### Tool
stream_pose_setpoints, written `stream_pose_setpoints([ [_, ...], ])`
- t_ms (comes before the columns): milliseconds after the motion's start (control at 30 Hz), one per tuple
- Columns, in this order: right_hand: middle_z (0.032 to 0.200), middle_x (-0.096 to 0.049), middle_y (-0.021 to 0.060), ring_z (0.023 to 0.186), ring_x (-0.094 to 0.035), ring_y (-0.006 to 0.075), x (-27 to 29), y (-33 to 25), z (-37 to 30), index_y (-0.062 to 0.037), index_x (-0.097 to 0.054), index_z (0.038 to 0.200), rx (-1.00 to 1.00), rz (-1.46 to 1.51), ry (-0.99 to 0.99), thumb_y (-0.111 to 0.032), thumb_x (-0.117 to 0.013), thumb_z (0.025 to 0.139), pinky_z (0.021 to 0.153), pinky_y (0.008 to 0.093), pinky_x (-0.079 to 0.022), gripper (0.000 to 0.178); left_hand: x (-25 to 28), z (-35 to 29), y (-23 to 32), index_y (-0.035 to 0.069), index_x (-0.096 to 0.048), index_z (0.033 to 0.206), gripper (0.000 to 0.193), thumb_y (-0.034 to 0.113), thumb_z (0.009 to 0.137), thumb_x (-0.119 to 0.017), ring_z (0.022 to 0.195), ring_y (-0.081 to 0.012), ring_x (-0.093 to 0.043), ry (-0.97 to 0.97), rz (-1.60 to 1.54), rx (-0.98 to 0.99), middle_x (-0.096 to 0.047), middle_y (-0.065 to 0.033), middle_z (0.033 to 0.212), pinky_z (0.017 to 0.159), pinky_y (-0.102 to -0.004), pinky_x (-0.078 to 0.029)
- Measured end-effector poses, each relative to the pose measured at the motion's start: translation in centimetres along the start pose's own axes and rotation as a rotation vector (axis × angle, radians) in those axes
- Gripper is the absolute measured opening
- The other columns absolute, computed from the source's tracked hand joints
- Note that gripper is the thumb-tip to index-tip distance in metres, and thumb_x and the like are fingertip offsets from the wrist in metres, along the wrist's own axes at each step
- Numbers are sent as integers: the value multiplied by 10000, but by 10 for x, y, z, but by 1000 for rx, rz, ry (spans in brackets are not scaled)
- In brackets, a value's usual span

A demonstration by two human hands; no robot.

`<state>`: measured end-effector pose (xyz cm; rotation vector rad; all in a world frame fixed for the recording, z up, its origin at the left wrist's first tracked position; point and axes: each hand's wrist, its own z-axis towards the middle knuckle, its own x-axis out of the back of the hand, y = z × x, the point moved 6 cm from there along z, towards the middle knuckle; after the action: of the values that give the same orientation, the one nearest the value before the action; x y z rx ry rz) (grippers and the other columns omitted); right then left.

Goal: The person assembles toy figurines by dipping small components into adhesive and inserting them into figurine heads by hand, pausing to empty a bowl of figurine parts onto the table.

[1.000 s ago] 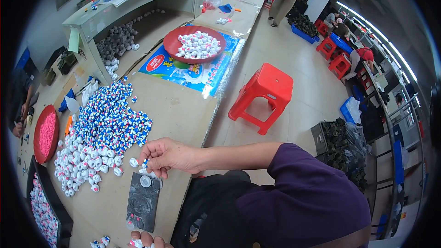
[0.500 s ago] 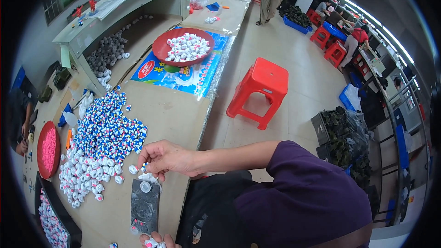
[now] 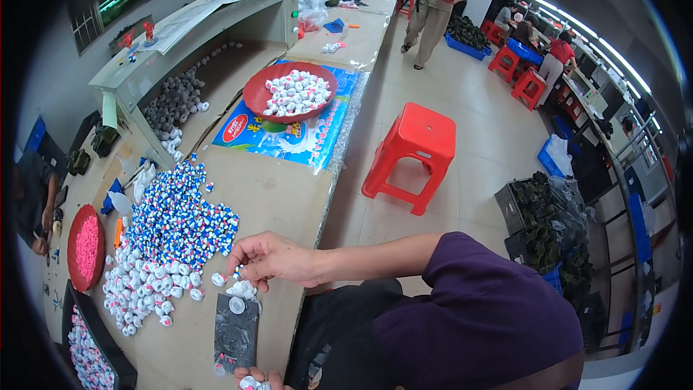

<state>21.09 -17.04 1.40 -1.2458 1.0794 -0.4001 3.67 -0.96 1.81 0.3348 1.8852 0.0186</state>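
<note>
My right hand (image 3: 273,260) pinches a small blue, white and yellow piece (image 3: 237,273) between thumb and fingertips. Just below it, a crumpled white lump (image 3: 242,289) sits at the far end of a dark grey slab (image 3: 237,336). On that slab lies a small round white cap (image 3: 237,305). At the bottom edge my left hand (image 3: 268,377) is curled round a white piece with pink marks (image 3: 251,383); part of the hand is cut off. A lone white rounded piece (image 3: 219,279) lies left of my right fingertips.
Beside the slab spread piles of blue-white pieces (image 3: 177,209) and white rounded pieces (image 3: 144,289). A red bowl (image 3: 253,101) of white pieces, a red dish of pink bits (image 3: 74,249) and a black tray (image 3: 119,365) stand around. A red stool (image 3: 422,130) is on the floor.
The whole view has shifted slightly, so the table sits lower and further right. A person in beige has come nearer along the aisle. My right hand still pinches the small piece.
</note>
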Motion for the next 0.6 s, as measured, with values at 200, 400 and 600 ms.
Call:
stream_pose_setpoints([
  [200, 880, -571, 26, 703, -546, 67, 0, 5, 0, -2, -598, 1023, -6, -3, 0, -20, -562, 896, 585, 221, -472, 133, -1, -3, -3, 20, -473, 1118, 224, 174, 956, -471, 684, -237, -445, 25, -8, -6, -505, -141, 950, 508, -330, -389],
  [400, 878, -576, 26, 709, -545, 68, 0, 4, -2, -3, -599, 1026, -16, -9, 14, -30, -571, 895, 583, 219, -470, 136, -6, 0, -6, 28, -464, 1030, 212, 229, 972, -495, 613, -185, -392, 28, 57, -29, -434, -81, 786, 483, -294, -372],
  [600, 861, -579, 28, 685, -543, 68, -3, 8, 0, -4, -594, 1044, -17, 13, 25, -53, -578, 904, 581, 220, -471, 149, -7, -2, -4, 35, -449, 982, 212, 239, 971, -508, 585, -177, -385, 6, 72, -16, -423, -73, 735, 464, -277, -359],
])
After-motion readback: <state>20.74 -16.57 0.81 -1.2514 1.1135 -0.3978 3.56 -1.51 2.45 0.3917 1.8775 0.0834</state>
